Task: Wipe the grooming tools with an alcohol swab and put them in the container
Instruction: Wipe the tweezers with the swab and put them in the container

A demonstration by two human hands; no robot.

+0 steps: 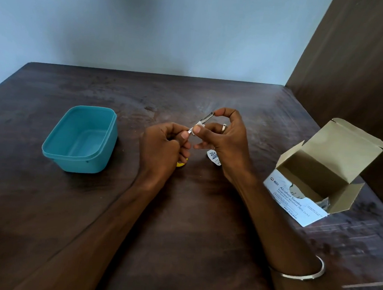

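Note:
A thin metal grooming tool (204,120) slants up to the right above the table's middle. My left hand (163,147) grips its lower end. My right hand (225,136) pinches a small white alcohol swab (193,134) around the tool's shaft with the thumb, and its forefinger touches the tool's upper tip. The teal container (56,149) stands open to the left of my hands, with nothing visible inside. A yellow object (181,164) peeks out beneath my left hand, mostly hidden.
A torn swab wrapper (214,158) lies on the dark wooden table (180,223) under my right hand. An open box of alcohol swabs (314,187) sits at the right. A brown panel (358,77) rises behind it.

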